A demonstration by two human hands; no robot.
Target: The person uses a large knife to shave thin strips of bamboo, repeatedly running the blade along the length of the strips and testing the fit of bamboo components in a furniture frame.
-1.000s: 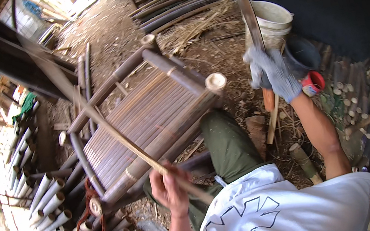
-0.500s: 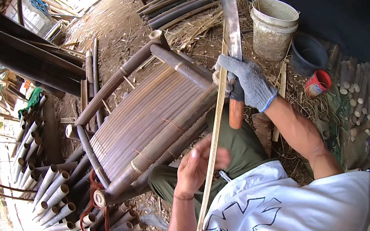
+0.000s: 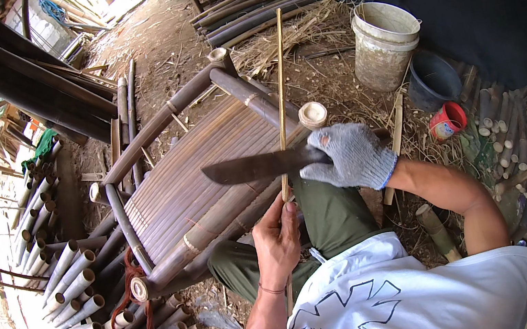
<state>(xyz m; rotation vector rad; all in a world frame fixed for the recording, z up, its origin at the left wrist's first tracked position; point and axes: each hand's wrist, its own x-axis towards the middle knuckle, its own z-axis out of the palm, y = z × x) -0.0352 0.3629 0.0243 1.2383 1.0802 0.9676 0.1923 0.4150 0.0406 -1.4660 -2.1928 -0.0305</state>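
My bare left hand [image 3: 277,237] is closed around the lower part of a long, thin bamboo strip [image 3: 281,78], which stands up and away from me. My right hand [image 3: 354,155], in a grey knitted glove, grips a machete [image 3: 250,169] by its handle. The dark, broad blade points left and lies across the strip, just above my left hand; whether it touches the strip I cannot tell. Beyond both hands is a bamboo frame with a slatted panel [image 3: 200,161], its near rail beside my knees. The machete's handle is mostly hidden by the glove.
Cut bamboo poles [image 3: 81,285] are piled at the left. To the right stand a dirty white bucket [image 3: 384,50], a dark tub [image 3: 434,80] and a small red container [image 3: 448,121]. More poles [image 3: 265,7] lie at the back, near loose shavings [image 3: 279,47]. Short sticks [image 3: 509,130] are stacked far right.
The machete has swung from upright to lying across the strip. My right hand has released the strip and lowered slightly. My left hand has closed on the strip, which now stands more upright.
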